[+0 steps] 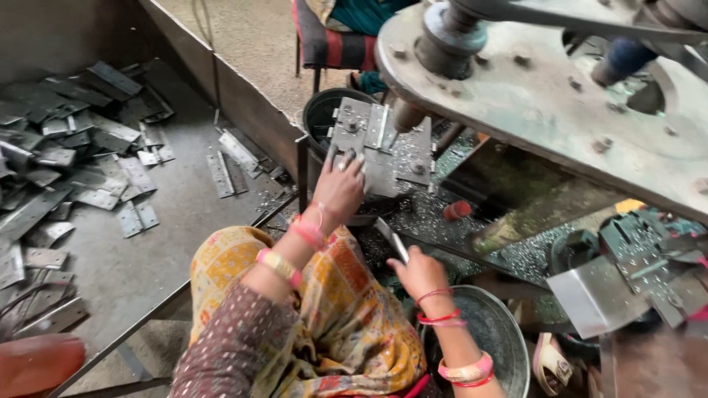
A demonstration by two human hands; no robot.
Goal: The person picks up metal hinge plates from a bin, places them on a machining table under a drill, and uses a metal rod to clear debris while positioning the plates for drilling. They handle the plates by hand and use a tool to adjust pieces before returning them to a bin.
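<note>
On the left lies a pile of metal hinge plates (66, 140) in a walled tray (243, 103), with a few loose plates (221, 173) nearer its right wall. Right of that wall, the left hand (341, 188) rests on a drilling jig (380, 144) that sits over a round bin (324, 110). The drill spindle (407, 114) comes down onto the jig from the press arm (546, 96) overhead at the right. Nearer the person, the right hand (422, 273) holds a hinge plate (392, 239) above a metal basin (487, 332). Further right stands another jig (641, 273).
</note>
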